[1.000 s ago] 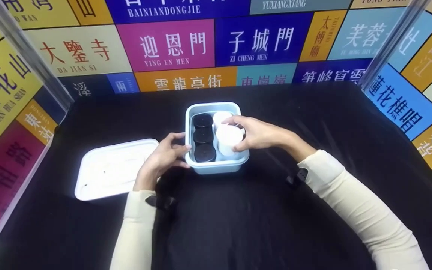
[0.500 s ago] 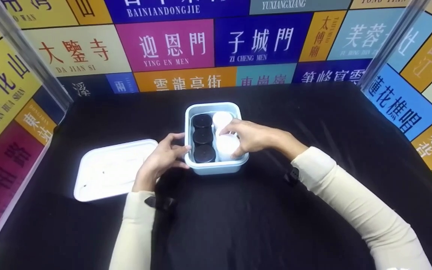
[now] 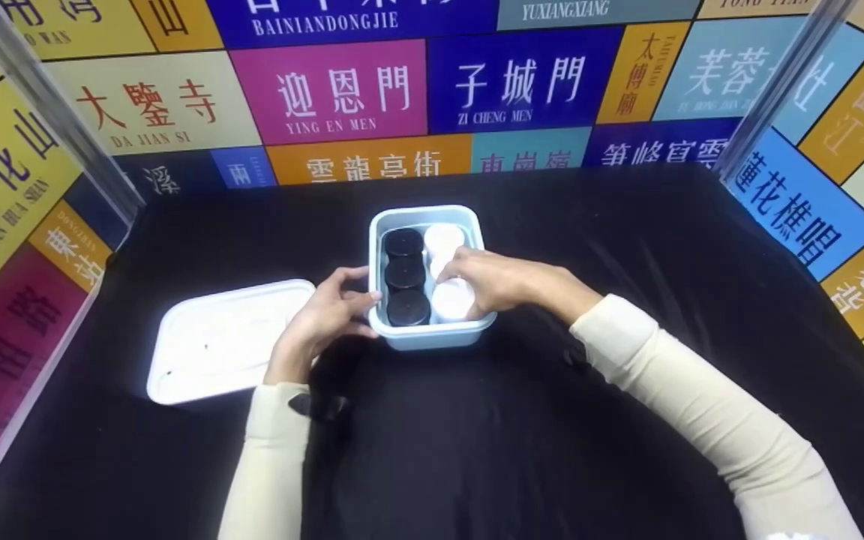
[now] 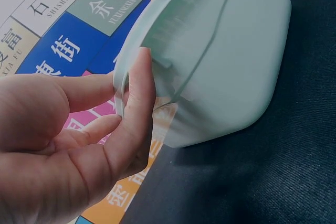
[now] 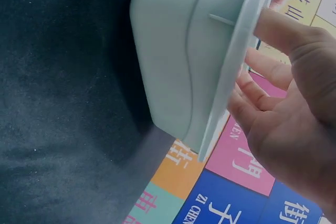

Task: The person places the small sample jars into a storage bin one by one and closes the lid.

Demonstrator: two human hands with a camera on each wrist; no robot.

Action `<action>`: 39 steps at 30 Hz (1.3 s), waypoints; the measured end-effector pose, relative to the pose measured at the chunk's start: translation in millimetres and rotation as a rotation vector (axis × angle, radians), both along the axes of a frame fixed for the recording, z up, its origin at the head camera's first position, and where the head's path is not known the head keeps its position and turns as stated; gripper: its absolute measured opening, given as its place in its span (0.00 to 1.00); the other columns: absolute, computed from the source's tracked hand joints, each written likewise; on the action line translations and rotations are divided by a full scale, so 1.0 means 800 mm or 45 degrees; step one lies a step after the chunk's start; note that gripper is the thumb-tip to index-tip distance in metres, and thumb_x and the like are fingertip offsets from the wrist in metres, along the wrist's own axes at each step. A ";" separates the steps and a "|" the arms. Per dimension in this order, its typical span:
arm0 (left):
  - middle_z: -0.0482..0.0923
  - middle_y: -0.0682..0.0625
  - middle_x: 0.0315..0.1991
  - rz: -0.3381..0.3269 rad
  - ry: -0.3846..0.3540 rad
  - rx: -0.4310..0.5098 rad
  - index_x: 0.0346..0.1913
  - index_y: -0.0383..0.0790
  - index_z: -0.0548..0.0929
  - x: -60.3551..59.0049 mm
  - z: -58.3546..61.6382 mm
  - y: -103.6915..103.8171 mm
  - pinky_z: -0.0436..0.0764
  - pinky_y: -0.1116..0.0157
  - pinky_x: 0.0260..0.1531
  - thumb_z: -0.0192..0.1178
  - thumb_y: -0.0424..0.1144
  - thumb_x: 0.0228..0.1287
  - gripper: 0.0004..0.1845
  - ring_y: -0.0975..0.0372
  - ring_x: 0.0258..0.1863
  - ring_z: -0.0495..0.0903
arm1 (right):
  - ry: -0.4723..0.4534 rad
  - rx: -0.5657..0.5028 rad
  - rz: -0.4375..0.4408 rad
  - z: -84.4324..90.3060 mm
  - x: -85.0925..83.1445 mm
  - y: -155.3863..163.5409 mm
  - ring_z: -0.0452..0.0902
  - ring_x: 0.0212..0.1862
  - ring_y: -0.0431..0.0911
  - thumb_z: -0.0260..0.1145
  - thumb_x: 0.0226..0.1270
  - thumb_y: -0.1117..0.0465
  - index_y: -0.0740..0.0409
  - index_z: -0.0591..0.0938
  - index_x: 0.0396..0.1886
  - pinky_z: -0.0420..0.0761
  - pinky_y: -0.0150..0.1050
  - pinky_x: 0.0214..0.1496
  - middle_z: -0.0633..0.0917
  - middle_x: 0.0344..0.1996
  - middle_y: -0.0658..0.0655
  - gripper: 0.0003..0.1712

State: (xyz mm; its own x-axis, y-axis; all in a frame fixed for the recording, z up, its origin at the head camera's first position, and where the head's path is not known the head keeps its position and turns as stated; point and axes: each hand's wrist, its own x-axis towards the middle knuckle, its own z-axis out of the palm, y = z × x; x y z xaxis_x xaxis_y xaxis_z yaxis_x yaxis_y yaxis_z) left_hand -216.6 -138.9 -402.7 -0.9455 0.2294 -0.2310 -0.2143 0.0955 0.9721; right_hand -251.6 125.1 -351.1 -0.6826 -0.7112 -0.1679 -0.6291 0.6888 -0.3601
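A light blue plastic box point(image 3: 432, 341) without its lid stands in the middle of the table. Three black round-topped cylinders point(image 3: 408, 308) line its left side, white ones the right. My left hand point(image 3: 331, 311) pinches the left rim; the left wrist view shows the fingers across the rim of the box point(image 4: 226, 61). Reaching over the right rim, my right hand point(image 3: 503, 281) holds the nearest white cylinder point(image 3: 453, 300), which sits low in the box. Another white cylinder point(image 3: 444, 239) stands at the back. The right wrist view shows the right fingertips hidden behind the rim.
A white rectangular lid point(image 3: 222, 341) lies flat on the black tablecloth point(image 3: 432, 435), left of the box and partly behind the left hand. Panels printed with large characters point(image 3: 327, 90) stand along the back and both sides. Clear posts rise at the back corners.
My right hand has lowered the white cylinder into the near right of the box, moving slightly towards the front. The left hand keeps its grip on the rim.
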 end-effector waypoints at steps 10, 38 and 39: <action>0.80 0.40 0.41 -0.001 -0.002 0.003 0.73 0.35 0.59 0.000 -0.002 -0.002 0.91 0.64 0.28 0.57 0.31 0.73 0.30 0.59 0.30 0.83 | -0.016 0.101 -0.046 0.001 0.001 -0.005 0.72 0.53 0.53 0.78 0.51 0.65 0.60 0.80 0.61 0.81 0.45 0.61 0.76 0.54 0.64 0.34; 0.82 0.31 0.50 0.219 0.346 -0.876 0.65 0.30 0.76 0.020 0.035 -0.153 0.83 0.73 0.36 0.49 0.39 0.78 0.21 0.55 0.41 0.84 | -0.512 -1.133 -0.274 -0.017 0.088 -0.094 0.77 0.65 0.58 0.59 0.72 0.69 0.70 0.71 0.67 0.83 0.43 0.67 0.77 0.64 0.68 0.25; 0.83 0.32 0.50 0.251 0.366 -0.926 0.64 0.31 0.77 0.022 0.035 -0.163 0.82 0.70 0.37 0.49 0.40 0.78 0.21 0.52 0.43 0.83 | -0.555 -1.157 -0.260 -0.019 0.092 -0.099 0.77 0.66 0.59 0.58 0.73 0.69 0.70 0.70 0.68 0.83 0.43 0.68 0.76 0.65 0.69 0.26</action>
State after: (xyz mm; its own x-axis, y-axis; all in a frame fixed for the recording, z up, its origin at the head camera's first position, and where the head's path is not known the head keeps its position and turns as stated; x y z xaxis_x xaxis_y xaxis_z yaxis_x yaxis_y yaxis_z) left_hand -198.8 -269.5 -374.9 -0.9981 -0.0622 0.0005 -0.0441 0.7120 0.7008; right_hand -178.1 45.8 -366.0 -0.8134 -0.5705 0.1134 -0.2202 0.1215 -0.9679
